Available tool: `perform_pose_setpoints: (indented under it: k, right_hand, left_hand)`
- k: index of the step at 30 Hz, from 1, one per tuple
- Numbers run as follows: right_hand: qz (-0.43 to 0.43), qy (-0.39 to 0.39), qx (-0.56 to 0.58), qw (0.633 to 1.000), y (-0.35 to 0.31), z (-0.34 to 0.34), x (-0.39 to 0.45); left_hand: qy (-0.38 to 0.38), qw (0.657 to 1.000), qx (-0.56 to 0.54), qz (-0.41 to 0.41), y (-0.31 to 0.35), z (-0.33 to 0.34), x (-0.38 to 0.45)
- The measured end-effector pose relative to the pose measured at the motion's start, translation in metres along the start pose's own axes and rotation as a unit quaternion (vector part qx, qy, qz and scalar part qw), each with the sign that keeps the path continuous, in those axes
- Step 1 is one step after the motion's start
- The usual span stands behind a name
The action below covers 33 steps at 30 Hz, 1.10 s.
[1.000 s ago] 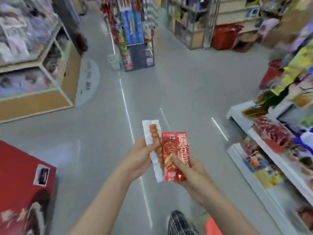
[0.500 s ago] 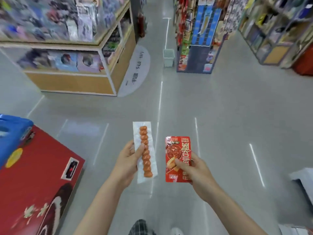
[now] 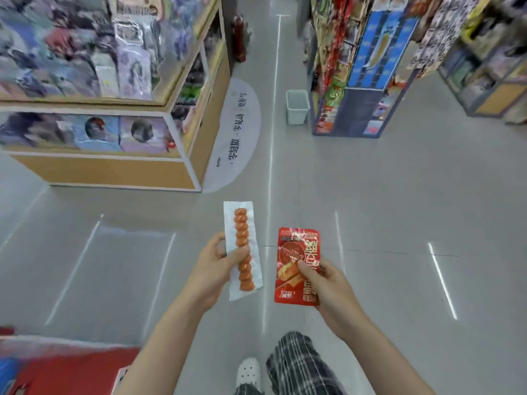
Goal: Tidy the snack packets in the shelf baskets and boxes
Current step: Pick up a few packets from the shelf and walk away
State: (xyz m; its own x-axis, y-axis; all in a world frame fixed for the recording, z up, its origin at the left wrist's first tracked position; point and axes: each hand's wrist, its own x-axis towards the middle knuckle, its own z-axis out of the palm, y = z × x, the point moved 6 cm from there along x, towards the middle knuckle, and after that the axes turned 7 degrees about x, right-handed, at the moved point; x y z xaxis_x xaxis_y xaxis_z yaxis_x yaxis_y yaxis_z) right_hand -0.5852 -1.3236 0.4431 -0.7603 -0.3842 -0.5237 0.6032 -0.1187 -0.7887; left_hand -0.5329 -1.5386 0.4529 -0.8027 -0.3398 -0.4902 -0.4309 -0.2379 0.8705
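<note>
My left hand (image 3: 212, 269) pinches a long clear packet (image 3: 243, 246) with a row of orange sausage balls inside, held upright over the grey floor. My right hand (image 3: 328, 286) grips a flat red snack packet (image 3: 296, 263) by its lower right part, thumb on the front. The two packets stand side by side, a small gap between them. No shelf basket or box lies close to my hands.
A wooden display counter (image 3: 114, 169) with packaged goods stands at the left. A tall snack rack (image 3: 365, 67) rises at the upper right, a white bin (image 3: 296, 106) beside it. A red box (image 3: 65, 369) sits at the lower left. My leg and white shoe (image 3: 249, 372) show below.
The view has swung left, away from the snack shelves on the right toward the aisle. The two packets, overlapping a second ago, are now held apart.
</note>
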Motion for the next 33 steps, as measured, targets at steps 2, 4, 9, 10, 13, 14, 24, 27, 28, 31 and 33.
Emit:
perform_pose_setpoints:
  k: [2,4,9,10,13,14,24,27,28,31,33]
  right_hand:
    - [-0.007,0.016,0.011,1.0,-0.025,0.007,0.044]
    - [-0.012,0.033,0.015,0.999,-0.05,0.013,0.098]
    - [0.007,0.023,0.018,1.0,-0.123,0.034,0.244]
    - [0.02,0.014,0.017,1.0,-0.14,0.042,0.272]
    - [0.029,-0.01,0.001,1.0,-0.19,0.061,0.345]
    - [0.028,-0.014,-0.008,0.999,-0.212,0.068,0.375]
    - [0.011,0.048,-0.014,0.999,-0.374,0.092,0.671]
    - [0.009,0.074,0.005,0.997,-0.426,0.091,0.747]
    - [0.006,0.078,0.012,0.997,-0.445,0.091,0.77]
    - [-0.003,0.108,0.039,0.993,-0.495,0.085,0.839]
    - [-0.008,0.116,0.059,0.991,-0.525,0.082,0.886]
  left_hand:
    - [-0.004,0.999,0.039,-0.001,0.03,0.006,0.054]
    - [-0.021,0.998,0.052,0.005,0.059,0.013,0.112]
    - [0.004,0.998,0.063,0.002,0.122,0.017,0.246]
    - [0.009,0.998,0.061,-0.002,0.137,0.015,0.271]
    - [0.027,0.997,0.065,0.011,0.184,0.008,0.334]
    - [0.038,0.997,0.066,0.017,0.204,0.005,0.363]
    - [0.008,0.997,0.077,0.003,0.352,0.012,0.674]
    - [-0.024,0.995,0.091,-0.01,0.406,0.033,0.768]
    - [-0.032,0.995,0.095,-0.01,0.428,0.042,0.797]
    - [-0.053,0.992,0.113,-0.011,0.484,0.068,0.882]
    - [-0.069,0.988,0.135,-0.013,0.512,0.086,0.936]
